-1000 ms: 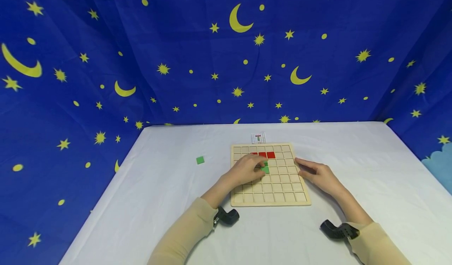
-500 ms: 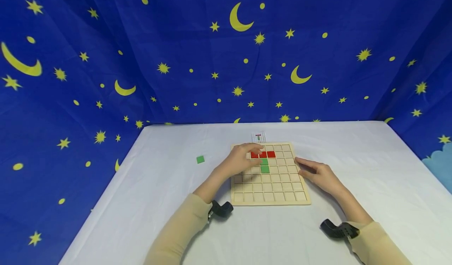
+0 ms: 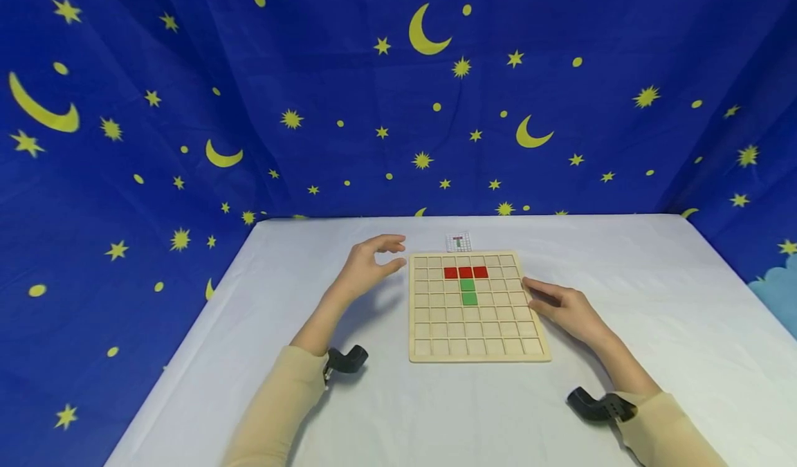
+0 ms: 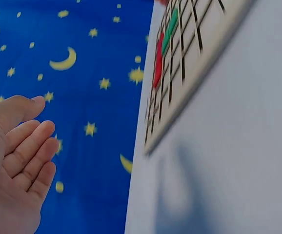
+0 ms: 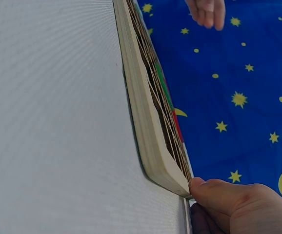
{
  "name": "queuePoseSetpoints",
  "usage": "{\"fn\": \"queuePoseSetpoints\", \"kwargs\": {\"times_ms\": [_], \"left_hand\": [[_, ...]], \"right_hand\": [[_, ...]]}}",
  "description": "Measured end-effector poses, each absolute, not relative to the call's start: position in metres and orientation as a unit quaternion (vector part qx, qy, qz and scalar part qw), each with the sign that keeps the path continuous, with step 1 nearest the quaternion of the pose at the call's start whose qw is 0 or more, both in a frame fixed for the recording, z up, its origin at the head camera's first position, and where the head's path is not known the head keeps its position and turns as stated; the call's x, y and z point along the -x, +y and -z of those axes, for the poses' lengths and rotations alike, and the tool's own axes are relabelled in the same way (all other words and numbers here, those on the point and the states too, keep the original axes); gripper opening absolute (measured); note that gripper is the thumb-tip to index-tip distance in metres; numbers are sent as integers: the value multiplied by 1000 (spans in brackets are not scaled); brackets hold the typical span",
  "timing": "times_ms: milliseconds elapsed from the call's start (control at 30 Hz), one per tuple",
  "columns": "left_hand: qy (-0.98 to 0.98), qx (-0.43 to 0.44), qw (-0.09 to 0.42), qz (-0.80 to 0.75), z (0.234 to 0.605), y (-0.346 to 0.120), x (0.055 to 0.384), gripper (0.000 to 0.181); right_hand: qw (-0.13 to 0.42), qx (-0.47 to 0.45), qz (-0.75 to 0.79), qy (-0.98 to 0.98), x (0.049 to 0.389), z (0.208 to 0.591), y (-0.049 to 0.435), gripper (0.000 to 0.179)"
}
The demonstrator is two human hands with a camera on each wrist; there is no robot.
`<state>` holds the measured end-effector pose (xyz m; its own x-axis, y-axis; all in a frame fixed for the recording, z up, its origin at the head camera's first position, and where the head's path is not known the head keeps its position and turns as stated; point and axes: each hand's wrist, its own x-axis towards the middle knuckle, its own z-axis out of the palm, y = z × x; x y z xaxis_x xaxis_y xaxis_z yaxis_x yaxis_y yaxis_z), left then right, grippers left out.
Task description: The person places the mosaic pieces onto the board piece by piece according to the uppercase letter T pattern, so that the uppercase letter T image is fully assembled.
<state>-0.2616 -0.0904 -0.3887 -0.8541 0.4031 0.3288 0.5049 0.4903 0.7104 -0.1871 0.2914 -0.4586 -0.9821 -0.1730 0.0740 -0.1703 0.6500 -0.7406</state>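
My left hand (image 3: 364,266) hovers over the white table just left of the wooden grid board (image 3: 436,330), fingers loosely bent and thumb apart. The left wrist view shows its palm (image 4: 14,195) with nothing held. On the board, three red tiles (image 3: 465,272) form a row, and two green tiles (image 3: 468,292) run down from the middle one, making a T. My right hand (image 3: 569,311) touches the board's right edge with extended index finger and thumb; its thumb (image 5: 219,194) lies at the edge in the right wrist view. The loose green tile's spot is hidden behind my left hand.
A small printed card (image 3: 459,241) with a T pattern in a grid lies just beyond the board's far edge. A blue curtain (image 3: 349,72) with yellow moons and stars hangs behind the white table (image 3: 473,411). Each wrist carries a black camera mount (image 3: 349,360).
My left hand has lifted off the green tiles and moved left, off the board, covering the place where a loose green tile lay. My right hand stays at the board's edge.
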Motion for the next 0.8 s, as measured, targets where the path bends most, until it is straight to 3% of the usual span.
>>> {"fn": "queuePoseSetpoints", "kwargs": {"times_ms": [400, 800], "left_hand": [[-877, 204, 61, 431, 392, -145, 260, 41], [-894, 186, 42, 406, 418, -169, 260, 43]], "right_hand": [[-2, 100, 411, 906, 187, 459, 293, 51], [-2, 106, 413, 905, 188, 460, 292, 51]]}}
